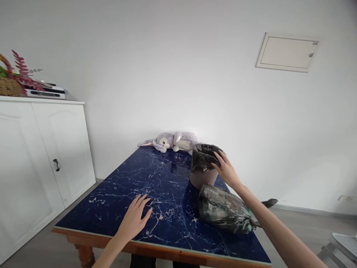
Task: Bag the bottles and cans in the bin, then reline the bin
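Fingers (219, 159) of the right hand (229, 174) parted at the black liner (200, 160) of the bin (203, 179), any pinch unclear; left hand (133, 219), fingers spread, above the table (164, 182); bin stands on the table's right side, behind a tied bag (220, 208)

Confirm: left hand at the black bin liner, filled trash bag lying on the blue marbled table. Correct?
Wrong hand: the head view shows the right hand at the black bin liner. The filled trash bag does lie on the blue marbled table.

The wrinkled bin liner (201, 162) is glossy plastic (the bin (202, 180), matt).
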The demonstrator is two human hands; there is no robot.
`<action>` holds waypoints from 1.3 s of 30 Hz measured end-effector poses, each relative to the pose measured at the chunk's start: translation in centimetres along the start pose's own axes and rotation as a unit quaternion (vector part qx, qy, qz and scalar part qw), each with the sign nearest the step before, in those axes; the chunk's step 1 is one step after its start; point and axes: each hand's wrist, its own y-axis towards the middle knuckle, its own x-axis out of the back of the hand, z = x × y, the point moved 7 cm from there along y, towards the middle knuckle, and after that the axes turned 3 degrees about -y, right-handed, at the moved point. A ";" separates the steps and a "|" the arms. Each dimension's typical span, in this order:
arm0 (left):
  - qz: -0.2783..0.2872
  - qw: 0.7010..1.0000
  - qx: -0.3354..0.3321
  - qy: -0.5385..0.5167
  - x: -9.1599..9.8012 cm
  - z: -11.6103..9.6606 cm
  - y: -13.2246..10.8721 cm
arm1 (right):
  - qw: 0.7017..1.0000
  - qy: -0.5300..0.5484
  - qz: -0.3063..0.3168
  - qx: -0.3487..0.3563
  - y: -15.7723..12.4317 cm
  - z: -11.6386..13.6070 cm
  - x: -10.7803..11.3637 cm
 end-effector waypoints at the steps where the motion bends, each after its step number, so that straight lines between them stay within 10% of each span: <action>1: 0.002 1.000 0.002 0.001 0.0 0.0 0.0 | 1.000 -0.002 -0.008 -0.014 -0.7 -0.3 -0.4; 15: -0.012 1.000 -0.004 -0.005 0.6 -0.2 0.1 | 0.993 -0.007 -0.012 -0.119 -4.4 -1.0 -0.9; 23: -0.002 1.000 0.012 -0.008 0.8 -0.7 0.0 | 0.981 0.138 0.041 0.127 -17.4 14.5 2.1; 27: -0.005 1.000 0.013 -0.008 0.9 -1.1 -0.4 | 0.940 0.287 0.155 0.103 -21.4 18.0 -1.8; 39: -0.031 0.999 0.009 -0.021 1.2 -1.1 -0.5 | 0.842 0.468 0.237 -0.127 -19.0 17.2 -9.6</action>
